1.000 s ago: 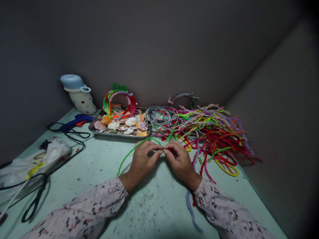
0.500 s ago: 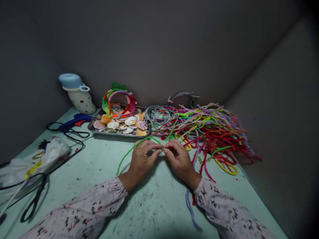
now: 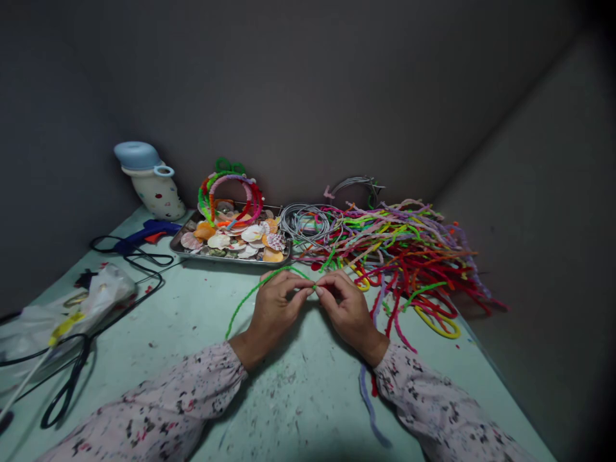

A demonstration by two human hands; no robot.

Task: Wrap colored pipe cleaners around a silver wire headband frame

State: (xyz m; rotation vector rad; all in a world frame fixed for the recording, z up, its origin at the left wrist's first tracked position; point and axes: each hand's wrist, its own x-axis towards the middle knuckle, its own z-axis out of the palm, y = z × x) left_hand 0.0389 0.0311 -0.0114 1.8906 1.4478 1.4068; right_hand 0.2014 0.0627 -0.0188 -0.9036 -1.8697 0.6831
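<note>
Left hand: we see the left hand (image 3: 276, 314) curled narrow, thumb and forefinger pinching the green pipe cleaner (image 3: 250, 301) near its tip, its floral sleeve (image 3: 192, 378) running back toward us.

Right hand: we see the right hand (image 3: 349, 311) just as narrow, its fingertips (image 3: 321, 289) meeting the left hand's and closed on the same green stem. At this size, we cannot tell exactly how the stem sits inside that pinch. Its floral sleeve (image 3: 433, 398) lies nearer us.

Green pipe cleaner: we find it between the two hands, arcing out past the left hand's knuckles and curving down to the bench (image 3: 308, 398) on the far left side of that hand.

Ahead of the hands: we see a steel tray (image 3: 231, 262) of scallop shells (image 3: 240, 237), with hoops wrapped in pipe cleaner (image 3: 231, 196) standing among them, and a coil of grey wire (image 3: 305, 223) just beside the tray.

Right of the right hand: we see a tangled heap of pipe cleaners (image 3: 399, 256) in red, yellow, green and purple, almost touching those fingers. A lavender pipe cleaner (image 3: 368, 401) hangs over the bench edge nearer us.

Left of the left hand: we see a blue glue gun (image 3: 149, 231), a plastic bag (image 3: 91, 298) and black scissors (image 3: 67, 385) — all well apart from the hand.
</note>
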